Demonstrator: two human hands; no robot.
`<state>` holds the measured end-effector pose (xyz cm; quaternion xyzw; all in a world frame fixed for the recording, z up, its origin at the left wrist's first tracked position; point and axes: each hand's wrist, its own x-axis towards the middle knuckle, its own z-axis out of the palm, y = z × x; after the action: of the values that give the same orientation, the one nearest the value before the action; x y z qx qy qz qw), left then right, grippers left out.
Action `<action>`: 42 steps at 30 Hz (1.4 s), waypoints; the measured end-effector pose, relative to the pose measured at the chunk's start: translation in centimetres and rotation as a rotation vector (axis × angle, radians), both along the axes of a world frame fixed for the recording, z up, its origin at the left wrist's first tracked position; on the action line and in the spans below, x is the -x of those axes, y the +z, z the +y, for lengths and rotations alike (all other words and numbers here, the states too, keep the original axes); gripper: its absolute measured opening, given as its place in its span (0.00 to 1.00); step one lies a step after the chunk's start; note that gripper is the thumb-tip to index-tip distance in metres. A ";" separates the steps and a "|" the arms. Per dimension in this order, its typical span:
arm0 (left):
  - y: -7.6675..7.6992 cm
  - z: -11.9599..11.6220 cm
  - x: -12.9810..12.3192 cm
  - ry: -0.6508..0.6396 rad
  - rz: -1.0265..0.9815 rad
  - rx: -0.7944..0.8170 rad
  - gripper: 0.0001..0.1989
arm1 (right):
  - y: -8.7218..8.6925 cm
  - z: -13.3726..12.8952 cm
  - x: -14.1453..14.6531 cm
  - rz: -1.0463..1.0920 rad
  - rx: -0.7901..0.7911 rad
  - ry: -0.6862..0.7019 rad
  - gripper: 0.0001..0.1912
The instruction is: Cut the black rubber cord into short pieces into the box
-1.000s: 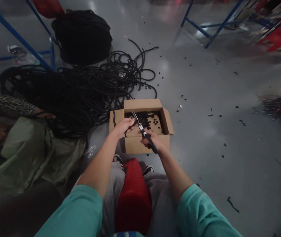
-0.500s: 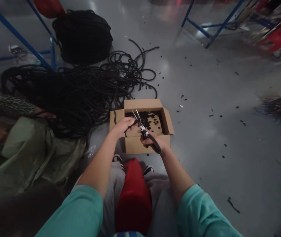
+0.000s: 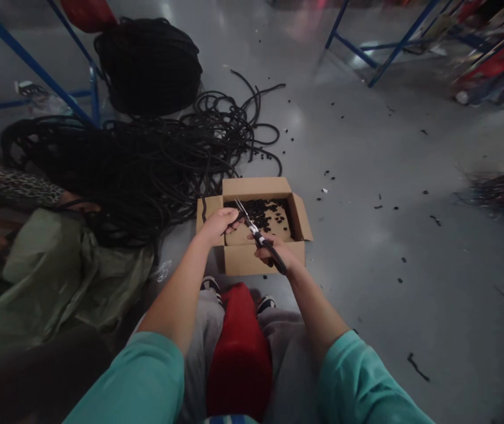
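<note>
Over the near left part of an open cardboard box (image 3: 256,260), my left hand (image 3: 220,225) pinches a black cord (image 3: 204,207) whose length runs back toward the tangle on the floor. My right hand (image 3: 278,252) is wrapped around the black handles of a pair of scissors (image 3: 258,235). Their blades point away to the upper left, nearly together, beside the cord's end at my left fingertips. Small cut black pieces (image 3: 269,215) lie in the box, thickest toward its far left. Whether the blades touch the cord I cannot tell.
A tangle of black cord (image 3: 145,153) and a large coil (image 3: 150,68) lie left of the box. Another person's hand (image 3: 81,203) reaches into the tangle. Blue metal frames (image 3: 95,94) stand behind. Scraps dot the grey floor (image 3: 366,247). A red stool (image 3: 240,353) is between my legs.
The scissor blades have moved from spread apart to nearly together, and my right fingers have closed further on the handles. My left hand has shifted very slightly left.
</note>
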<state>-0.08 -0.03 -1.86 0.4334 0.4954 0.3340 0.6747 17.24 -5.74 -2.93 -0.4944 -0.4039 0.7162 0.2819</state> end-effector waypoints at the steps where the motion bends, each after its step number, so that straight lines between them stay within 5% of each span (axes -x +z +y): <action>1: 0.1 0.0 0.0 0.001 0.005 -0.001 0.15 | 0.0 0.0 0.1 0.002 0.008 -0.010 0.25; 14: -0.5 0.0 0.0 0.038 -0.013 -0.092 0.10 | 0.1 0.0 0.1 -0.081 0.036 -0.124 0.29; 31: -1.2 0.4 0.0 0.238 0.098 -0.176 0.09 | 0.1 0.1 -0.2 -0.036 0.012 0.036 0.30; 42: -1.2 0.4 0.3 0.042 0.283 -0.267 0.10 | 0.2 0.2 -0.2 -0.105 0.038 0.015 0.29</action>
<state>-0.42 0.38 -3.05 0.5513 0.5457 0.3465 0.5274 17.46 -5.58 -2.76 -0.5336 -0.4081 0.6989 0.2455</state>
